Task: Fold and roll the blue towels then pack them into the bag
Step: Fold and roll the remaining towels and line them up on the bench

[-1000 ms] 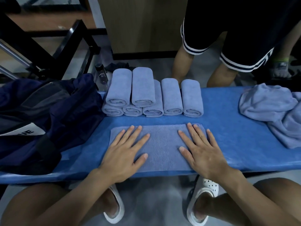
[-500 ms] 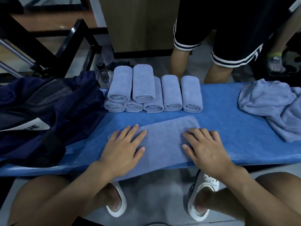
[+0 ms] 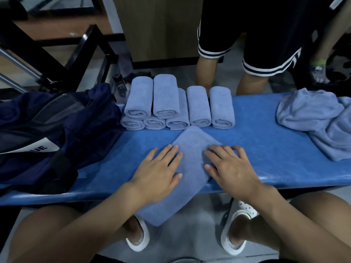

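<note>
Since a second ago the towel (image 3: 191,164) has swung diagonal on the bench (image 3: 266,152), far corner near the rolled towels (image 3: 176,107), near end hanging off the front edge. We see the left hand (image 3: 157,169) flat on it, fingers straight, gripping nothing; right hand (image 3: 230,168) sits on its right edge, fingers bent, possibly pinching cloth, we cannot tell. Far left lies the bag (image 3: 57,130), loose towels (image 3: 322,120) far right.

A folded light-blue terry towel (image 3: 191,168) lies flat and slantwise on the blue padded desk (image 3: 266,152), its near end overhanging the edge. Behind it are seven rolled light-blue towels (image 3: 198,105), two of them stacked on top. Crumpled loose towels (image 3: 313,114) are heaped at the right, and a dark navy fabric bag (image 3: 79,133) slumps at the left.
</note>
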